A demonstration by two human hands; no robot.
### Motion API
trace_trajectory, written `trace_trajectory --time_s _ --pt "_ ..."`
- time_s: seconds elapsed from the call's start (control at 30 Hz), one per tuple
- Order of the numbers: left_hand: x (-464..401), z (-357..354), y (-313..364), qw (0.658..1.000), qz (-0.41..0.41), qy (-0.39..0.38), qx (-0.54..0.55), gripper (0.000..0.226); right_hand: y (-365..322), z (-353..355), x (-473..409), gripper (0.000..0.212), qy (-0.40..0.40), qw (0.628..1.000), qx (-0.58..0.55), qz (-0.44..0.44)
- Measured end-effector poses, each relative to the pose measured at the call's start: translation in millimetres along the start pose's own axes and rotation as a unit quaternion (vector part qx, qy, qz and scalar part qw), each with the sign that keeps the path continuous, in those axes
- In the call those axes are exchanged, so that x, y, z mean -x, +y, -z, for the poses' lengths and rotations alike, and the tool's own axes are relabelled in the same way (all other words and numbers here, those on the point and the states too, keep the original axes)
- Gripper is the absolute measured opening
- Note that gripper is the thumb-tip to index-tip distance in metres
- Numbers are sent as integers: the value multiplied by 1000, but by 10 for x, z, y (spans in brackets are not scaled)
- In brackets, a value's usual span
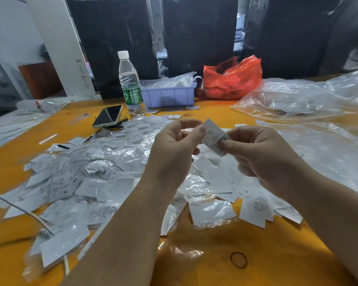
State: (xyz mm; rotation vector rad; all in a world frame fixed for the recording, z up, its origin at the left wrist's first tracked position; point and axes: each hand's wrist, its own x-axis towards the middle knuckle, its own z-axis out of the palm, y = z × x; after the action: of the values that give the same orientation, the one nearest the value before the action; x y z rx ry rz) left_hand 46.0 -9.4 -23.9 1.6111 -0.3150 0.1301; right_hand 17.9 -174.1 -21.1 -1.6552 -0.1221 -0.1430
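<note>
Label pinched between my left hand and right hand; a slack pinch, I judge, could drop it into the lookalike pile beneath.

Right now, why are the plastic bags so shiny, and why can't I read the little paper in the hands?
Head view: light glares white off the plastic bags; the label pinched between left hand and right hand has print too small and soft to read; the wide lens stretches the edges.
</note>
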Motion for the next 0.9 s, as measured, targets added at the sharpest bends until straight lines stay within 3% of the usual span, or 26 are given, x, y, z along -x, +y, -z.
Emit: trace_trajectory --time_s 0.13,0.57,0.73,0.9 --pt "27 -25 -18 992 -87 23 -85 9 7 -3 -4 13 -9 1000 -7 1" --pt "90 -75 -21 948 -143 -56 -278 22 75 11 -38 14 44 998 34 23" --pt "109 -94 -18 947 -145 -86 -273 19 44 -4 -17 36 42 999 18 28" --pt "49 -39 -14 976 -106 -31 -187 10 26 15 -30 8 35 999 11 -17"
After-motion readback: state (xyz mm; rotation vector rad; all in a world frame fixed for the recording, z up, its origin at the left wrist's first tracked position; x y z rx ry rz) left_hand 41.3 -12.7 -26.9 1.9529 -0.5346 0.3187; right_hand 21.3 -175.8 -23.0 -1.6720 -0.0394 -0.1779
